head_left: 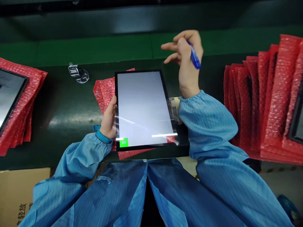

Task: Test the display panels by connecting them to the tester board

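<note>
My left hand [109, 119] grips the left edge of a display panel [144, 104], thumb on its black frame. The lit screen is pale grey-white, with a green block at its lower left and a red one at its lower right. Beneath the panel lies a red bubble-wrap bag [103, 91], mostly covered. My right hand [188, 58] is raised beyond the panel's upper right corner, apart from it. A blue pen [195, 60] is held in that hand, with some fingers stretched out to the left. A small circuit board [174, 105] shows partly between the panel and my right sleeve.
Red bubble-wrap bags [270, 104] stand in a leaning row on the right. More bags [26, 123] lie stacked at the left with a panel [10, 91] on top. A small metal stand [79, 73] sits at the back left. A cardboard box [23, 192] is below the bench.
</note>
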`<action>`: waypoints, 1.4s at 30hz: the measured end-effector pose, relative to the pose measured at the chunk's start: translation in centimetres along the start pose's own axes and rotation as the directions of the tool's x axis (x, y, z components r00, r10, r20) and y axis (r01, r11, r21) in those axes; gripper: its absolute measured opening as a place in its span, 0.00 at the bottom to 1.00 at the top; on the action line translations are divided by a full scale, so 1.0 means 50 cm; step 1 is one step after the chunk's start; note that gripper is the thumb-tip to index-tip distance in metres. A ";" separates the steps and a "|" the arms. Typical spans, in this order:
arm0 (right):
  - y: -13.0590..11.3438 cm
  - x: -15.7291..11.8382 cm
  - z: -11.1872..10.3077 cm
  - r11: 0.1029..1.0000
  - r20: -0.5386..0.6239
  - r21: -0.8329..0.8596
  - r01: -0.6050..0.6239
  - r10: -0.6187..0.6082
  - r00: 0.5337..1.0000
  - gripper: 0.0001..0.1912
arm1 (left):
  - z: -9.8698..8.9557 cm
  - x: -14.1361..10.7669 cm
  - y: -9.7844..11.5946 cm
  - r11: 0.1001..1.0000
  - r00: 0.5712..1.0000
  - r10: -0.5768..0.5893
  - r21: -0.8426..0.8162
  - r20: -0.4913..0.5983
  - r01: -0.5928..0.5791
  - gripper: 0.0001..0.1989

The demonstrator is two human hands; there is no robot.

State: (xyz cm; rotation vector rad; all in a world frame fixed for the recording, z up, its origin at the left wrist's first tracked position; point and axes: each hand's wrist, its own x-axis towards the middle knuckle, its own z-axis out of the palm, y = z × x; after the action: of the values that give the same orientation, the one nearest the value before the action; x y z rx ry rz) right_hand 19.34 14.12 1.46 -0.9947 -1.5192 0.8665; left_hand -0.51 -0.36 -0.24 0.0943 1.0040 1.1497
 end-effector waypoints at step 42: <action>0.130 -0.249 -0.208 0.586 0.032 -0.808 0.057 -0.054 0.998 0.14 | 0.002 -0.001 0.002 0.991 0.995 0.100 0.087 -0.017 -0.098 0.23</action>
State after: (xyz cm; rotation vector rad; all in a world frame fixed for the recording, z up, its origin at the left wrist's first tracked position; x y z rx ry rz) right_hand 31.48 5.35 -7.50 -1.5795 -1.9864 0.0499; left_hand -0.50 -0.31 -0.12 0.2031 1.0781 1.1998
